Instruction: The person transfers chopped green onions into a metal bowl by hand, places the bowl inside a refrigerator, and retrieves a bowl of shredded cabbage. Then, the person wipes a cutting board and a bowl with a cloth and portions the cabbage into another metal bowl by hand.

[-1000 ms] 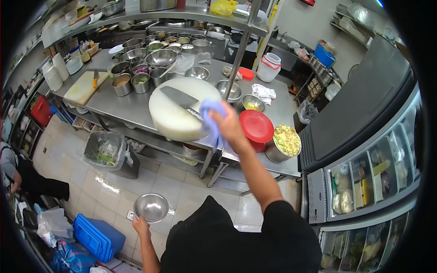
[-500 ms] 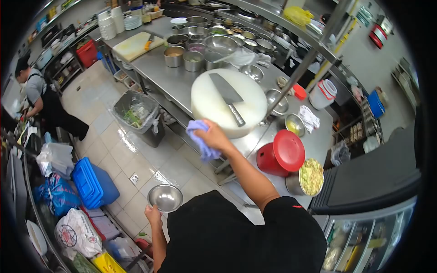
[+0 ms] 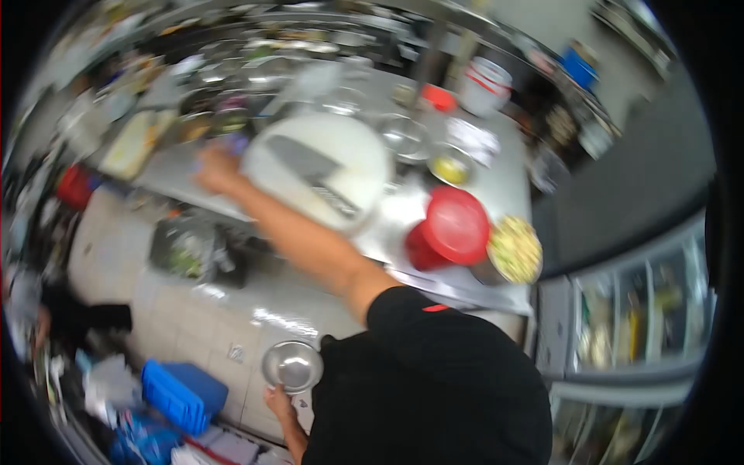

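Note:
My left hand [image 3: 280,401] grips the rim of a shallow metal bowl [image 3: 293,366] low over the floor, and nothing shows inside the bowl. My right hand [image 3: 217,169] reaches far across to the steel table [image 3: 174,172], closed on a purple cloth [image 3: 237,142]. Only a small blurred piece of the cloth shows past the fingers. Just right of that hand is a thick round white chopping board [image 3: 364,159] with a cleaver [image 3: 298,161] lying flat on it. Whether the cloth touches the table or the board's side, I cannot tell.
A red lidded container [image 3: 457,225] and a pot of chopped vegetables [image 3: 515,248] stand on the table's right. A lined bin [image 3: 186,252] is below the table edge. A blue cooler [image 3: 182,394] sits on the floor behind. Another person [image 3: 70,310] works at far left.
My right hand has swept the cloth from the board's near side to its left, over the table. The view has turned and blurred. My left hand still holds the bowl.

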### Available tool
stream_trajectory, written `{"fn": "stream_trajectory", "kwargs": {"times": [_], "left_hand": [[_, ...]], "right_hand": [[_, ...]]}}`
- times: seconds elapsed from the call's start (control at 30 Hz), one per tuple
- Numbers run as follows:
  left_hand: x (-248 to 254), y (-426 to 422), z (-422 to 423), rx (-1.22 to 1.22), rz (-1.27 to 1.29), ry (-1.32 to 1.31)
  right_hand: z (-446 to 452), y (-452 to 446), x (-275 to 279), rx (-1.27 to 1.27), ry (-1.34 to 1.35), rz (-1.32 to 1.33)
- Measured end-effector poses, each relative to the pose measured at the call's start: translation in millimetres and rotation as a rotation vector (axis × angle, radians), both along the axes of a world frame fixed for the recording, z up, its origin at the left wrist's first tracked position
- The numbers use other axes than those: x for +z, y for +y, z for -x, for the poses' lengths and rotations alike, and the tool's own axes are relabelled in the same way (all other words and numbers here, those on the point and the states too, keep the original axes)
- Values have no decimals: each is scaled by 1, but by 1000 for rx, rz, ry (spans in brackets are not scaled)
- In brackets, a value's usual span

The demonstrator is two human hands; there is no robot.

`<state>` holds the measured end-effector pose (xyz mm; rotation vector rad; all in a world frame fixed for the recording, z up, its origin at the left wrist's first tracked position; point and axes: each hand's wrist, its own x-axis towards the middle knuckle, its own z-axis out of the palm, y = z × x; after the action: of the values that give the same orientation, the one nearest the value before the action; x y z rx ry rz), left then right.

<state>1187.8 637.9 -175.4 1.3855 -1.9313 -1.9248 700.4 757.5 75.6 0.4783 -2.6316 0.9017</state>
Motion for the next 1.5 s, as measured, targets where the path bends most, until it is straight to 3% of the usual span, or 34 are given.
{"fn": "stream_trajectory", "kwargs": {"times": [0.03,0.07,0.1,0.2,0.27,0.33,0.4,0.47,0.53,0.63,0.87,0.93,1.07,1.37,1.5], "left_hand": [[16,1,10,-117,-73,42],[37,4,26,-214,-149,95],[58,11,40,-268,-223,125],[72,3,72,-462,-356,188],[84,3,92,-571,-383,231],[99,17,102,-681,-369,258],[119,47,106,-704,-372,284],[128,82,105,-709,-365,309],[139,119,93,-728,-360,325],[146,184,74,-720,-343,357],[162,287,26,-657,-305,357],[167,299,13,-631,-282,349],[164,305,-4,-606,-298,366],[156,312,-11,-542,-286,388],[157,314,-9,-524,-298,426]], "right_hand": [[-14,16,6,120,-43,79],[-51,34,5,197,93,346],[-113,74,49,290,-91,410],[-212,175,71,728,-126,327],[-267,253,53,755,14,318],[-321,344,85,563,-337,292],[-357,424,100,157,-266,186],[-369,507,82,-165,-202,160],[-370,574,69,-297,-217,37],[-352,630,28,-277,-300,143],[-333,639,-23,95,-453,50],[-348,627,-23,97,-411,-238],[-376,618,-15,104,-315,-357],[-394,603,-21,204,-140,-355],[-398,595,-17,85,-108,-457]]}}
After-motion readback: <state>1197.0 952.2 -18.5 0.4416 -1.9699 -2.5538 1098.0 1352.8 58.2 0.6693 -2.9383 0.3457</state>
